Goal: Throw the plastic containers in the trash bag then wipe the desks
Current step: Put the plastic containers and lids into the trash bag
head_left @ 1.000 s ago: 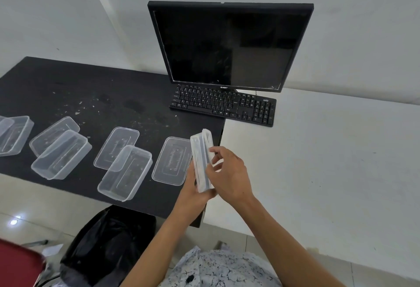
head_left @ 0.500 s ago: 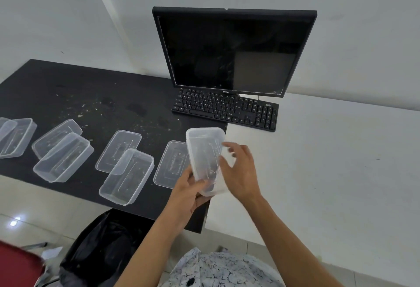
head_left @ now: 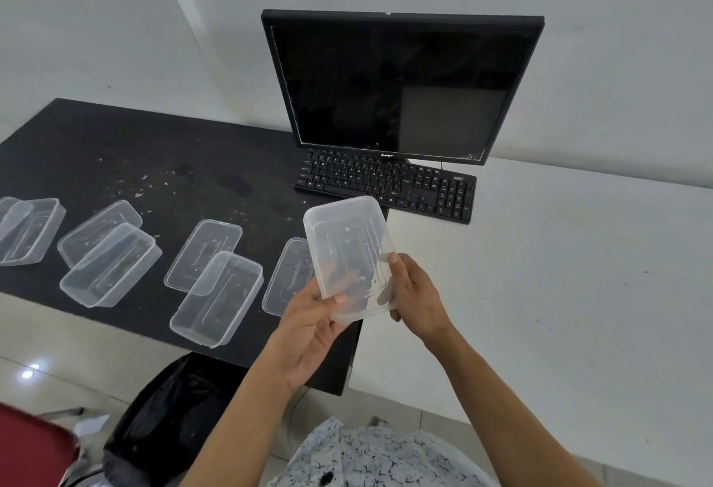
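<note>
I hold a clear plastic container point(head_left: 349, 251) above the seam between the black desk point(head_left: 115, 154) and the white desk point(head_left: 559, 274), its open side facing me. My left hand point(head_left: 308, 328) grips its near left corner with the thumb on the rim. My right hand point(head_left: 416, 293) holds its right side, fingers curled round the edge. A flat lid point(head_left: 287, 278) lies on the black desk just behind it. More clear containers point(head_left: 218, 297) point(head_left: 110, 264) point(head_left: 27, 230) and lids point(head_left: 204, 251) lie in a row to the left. A black trash bag point(head_left: 173, 421) sits on the floor below.
A black monitor point(head_left: 401, 85) and keyboard point(head_left: 386, 183) stand at the back across both desks. Crumbs and stains point(head_left: 169, 181) mark the black desk. A red object point(head_left: 31, 448) shows at the bottom left corner. Tiled floor lies under the desks.
The container has turned from edge-on to open side facing me and risen slightly. My right hand has shifted from its face to its right edge; my left hand holds the lower corner.
</note>
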